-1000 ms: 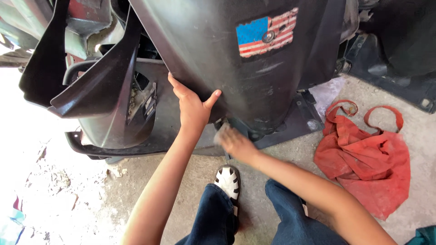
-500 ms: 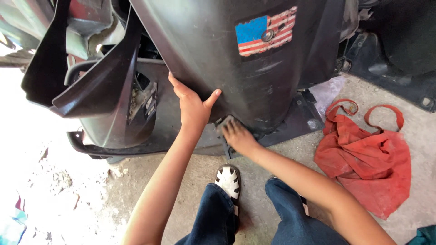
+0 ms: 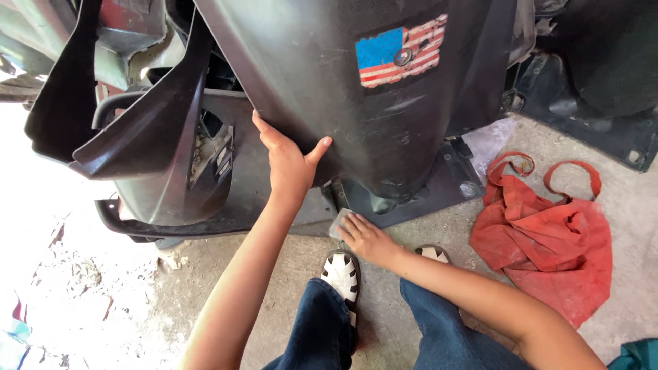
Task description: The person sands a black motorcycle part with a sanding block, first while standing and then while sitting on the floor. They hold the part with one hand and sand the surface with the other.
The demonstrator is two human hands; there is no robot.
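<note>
While the large black plastic body panel (image 3: 322, 82) stands upright on the concrete floor (image 3: 425, 322), its long axis runs from the top of the view down toward the person, the lower end narrowing to a rounded tip just above a flat black base piece (image 3: 439, 188). A striped flag sticker (image 3: 401, 51) sits high on its outer face, tilted slightly up to the right. The left hand (image 3: 288, 161) reaches up along a nearly straight forearm and presses flat against the panel's left edge, fingers (image 3: 264, 130) spread open and pointing up, thumb splayed to the right onto the panel's face. The right hand (image 3: 367, 236) comes in from the lower right, forearm low over the knee, knuckles up; its fingers are curled onto a small grey pad (image 3: 340, 223) (a scrap of abrasive or sponge, I cannot tell which), held against the floor edge of the base piece just below the panel's tip. A white sandal (image 3: 340, 274) lies directly beneath that hand. A crumpled red cloth bag (image 3: 548, 240) lies on the floor well to the right.
</note>
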